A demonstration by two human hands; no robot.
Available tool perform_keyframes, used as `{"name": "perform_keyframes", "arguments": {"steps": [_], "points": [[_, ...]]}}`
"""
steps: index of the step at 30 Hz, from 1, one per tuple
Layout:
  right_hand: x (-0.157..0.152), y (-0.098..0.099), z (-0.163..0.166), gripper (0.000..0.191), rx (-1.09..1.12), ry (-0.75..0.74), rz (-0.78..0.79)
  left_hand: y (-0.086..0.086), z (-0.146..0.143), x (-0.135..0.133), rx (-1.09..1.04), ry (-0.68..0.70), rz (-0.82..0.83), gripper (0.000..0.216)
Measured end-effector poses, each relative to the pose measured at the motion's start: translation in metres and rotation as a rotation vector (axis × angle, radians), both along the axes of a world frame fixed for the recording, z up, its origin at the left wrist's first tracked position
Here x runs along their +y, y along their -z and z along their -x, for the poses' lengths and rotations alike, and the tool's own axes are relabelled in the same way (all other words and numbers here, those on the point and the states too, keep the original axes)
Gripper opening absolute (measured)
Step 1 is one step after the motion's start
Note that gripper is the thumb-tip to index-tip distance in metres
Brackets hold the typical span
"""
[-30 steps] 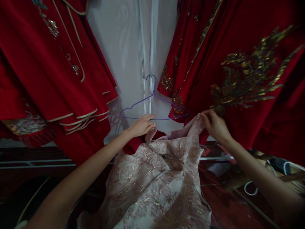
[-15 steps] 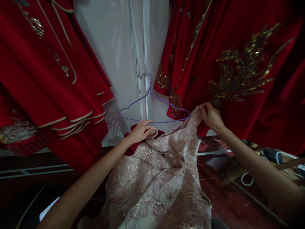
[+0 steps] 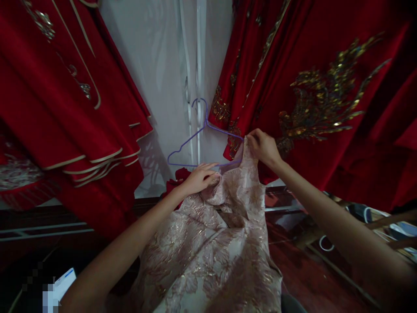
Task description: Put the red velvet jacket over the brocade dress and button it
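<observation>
A pale pink brocade garment (image 3: pixel 215 248) with a gold floral pattern hangs down in front of me. My left hand (image 3: pixel 198 177) is closed on a bunched part of its top edge. My right hand (image 3: pixel 262 148) pinches another corner of the top edge and holds it against the right arm of a thin purple wire hanger (image 3: pixel 195 137). The hanger's hook sits on a white vertical strip (image 3: pixel 199 56) on the white wall. A bit of red cloth (image 3: pixel 177 178) shows under my left wrist.
Red velvet robes hang on both sides: one with cream piping at the left (image 3: pixel 65 108), one with gold embroidery at the right (image 3: pixel 322 104). Below lies a dark glossy floor (image 3: pixel 309 269). A white cable (image 3: pixel 325 245) lies at the right. A lit screen (image 3: pixel 61 282) shows at the bottom left.
My right hand has lifted the garment's corner up and to the left, onto the hanger's right arm. My left hand has stayed on the bunched top edge below the hanger.
</observation>
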State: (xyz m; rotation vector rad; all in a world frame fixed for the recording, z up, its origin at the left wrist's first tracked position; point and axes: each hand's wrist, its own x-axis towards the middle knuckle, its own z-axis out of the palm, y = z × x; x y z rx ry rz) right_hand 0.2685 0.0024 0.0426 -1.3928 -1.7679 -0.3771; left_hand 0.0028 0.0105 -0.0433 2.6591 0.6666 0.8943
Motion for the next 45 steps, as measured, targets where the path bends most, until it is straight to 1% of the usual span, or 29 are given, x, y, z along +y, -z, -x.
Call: {"name": "perform_keyframes", "arguments": {"steps": [3,5,6,8,11,13,16,18,20,22,24,31,34,36,38,40,42,43,45], "points": [[0.009,0.003,0.012,0.023,0.053,-0.053,0.070,-0.006,-0.009,-0.004,-0.073,0.037,0.071,0.036],[0.013,0.007,0.014,0.024,0.073,-0.072,0.118,-0.013,-0.004,-0.004,-0.102,0.047,0.092,0.037],[0.013,0.008,0.014,0.025,0.076,-0.077,0.130,-0.017,0.003,-0.002,-0.107,0.027,0.081,0.037],[0.014,0.008,0.011,0.028,0.084,-0.083,0.131,-0.024,0.025,0.005,-0.091,-0.089,0.017,0.037],[0.012,0.003,0.005,0.031,0.089,-0.102,0.117,-0.025,0.074,0.021,-0.016,-0.404,-0.103,0.038],[0.010,0.000,0.002,0.032,0.078,-0.117,0.111,-0.017,0.111,0.030,0.071,-0.508,-0.107,0.038],[0.008,-0.004,0.000,0.033,0.071,-0.123,0.101,0.003,0.156,0.038,0.134,-0.570,-0.070,0.038],[0.008,-0.005,0.000,0.034,0.077,-0.113,0.104,0.016,0.173,0.040,0.128,-0.569,-0.023,0.040],[0.008,-0.005,0.001,0.036,0.085,-0.101,0.122,0.026,0.181,0.042,0.105,-0.554,0.016,0.042],[0.008,-0.005,0.002,0.037,0.091,-0.093,0.141,0.032,0.183,0.045,0.088,-0.543,0.039,0.043],[0.007,-0.006,0.002,0.037,0.093,-0.087,0.148,0.033,0.182,0.048,0.081,-0.539,0.054,0.043],[0.006,-0.009,0.002,0.034,0.084,-0.088,0.153,0.028,0.182,0.053,0.072,-0.538,0.083,0.042],[0.006,-0.008,0.002,0.034,0.087,-0.098,0.153,0.015,0.172,0.054,0.046,-0.536,0.052,0.041],[0.006,-0.008,0.002,0.035,0.092,-0.097,0.151,0.000,0.155,0.054,0.015,-0.532,0.015,0.041],[0.005,-0.008,0.001,0.036,0.090,-0.095,0.146,-0.016,0.133,0.054,-0.044,-0.491,0.001,0.043],[0.004,-0.010,0.000,0.036,0.090,-0.102,0.143,-0.028,0.113,0.055,-0.119,-0.405,0.064,0.047],[0.004,-0.012,-0.003,0.036,0.093,-0.110,0.146,-0.032,0.100,0.057,-0.213,-0.322,0.207,0.051],[0.005,-0.012,-0.004,0.036,0.096,-0.112,0.147,-0.030,0.099,0.058,-0.269,-0.298,0.292,0.054],[0.006,-0.013,-0.006,0.037,0.098,-0.119,0.148,-0.018,0.102,0.063,-0.388,-0.295,0.449,0.058]]}}
